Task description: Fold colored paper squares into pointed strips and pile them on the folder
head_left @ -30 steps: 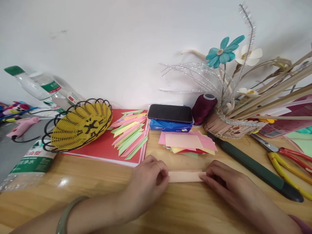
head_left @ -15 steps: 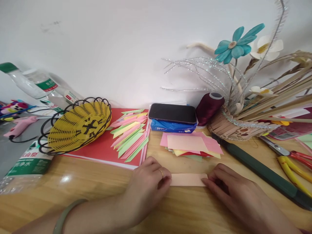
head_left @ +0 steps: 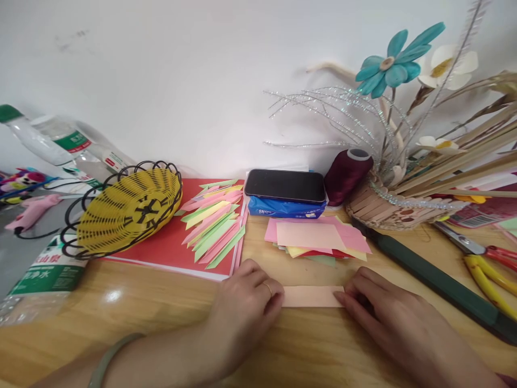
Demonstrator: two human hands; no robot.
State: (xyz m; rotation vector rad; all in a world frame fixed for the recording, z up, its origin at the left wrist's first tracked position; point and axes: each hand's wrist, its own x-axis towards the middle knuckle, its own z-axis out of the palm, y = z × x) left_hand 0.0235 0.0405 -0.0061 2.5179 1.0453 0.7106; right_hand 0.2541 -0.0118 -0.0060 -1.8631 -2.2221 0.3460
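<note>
A narrow, pale peach strip of folded paper (head_left: 311, 296) lies level on the wooden table between my hands. My left hand (head_left: 252, 310), with a ring on one finger, pinches the strip's left end. At the right end, the thumb and curled fingers of my right hand (head_left: 382, 310) grip the paper. My fingers cover both ends of the strip. Just behind it sits a stack of coloured paper sheets (head_left: 309, 236), peach on top. Several folded pink, green and yellow strips (head_left: 214, 226) lie on a red sheet (head_left: 161, 256) to the left.
A black phone (head_left: 285, 185) rests on a blue packet (head_left: 283, 207), beside a maroon thread spool (head_left: 348, 178). A yellow basket (head_left: 129, 215), bottles (head_left: 52, 269) and a pink glue gun (head_left: 34, 210) stand left. Right are a flower basket (head_left: 399, 207), a dark green tool (head_left: 436, 280) and scissors (head_left: 484, 269).
Both hands keep their hold on the paper strip, almost unmoved. The whole view has shifted slightly.
</note>
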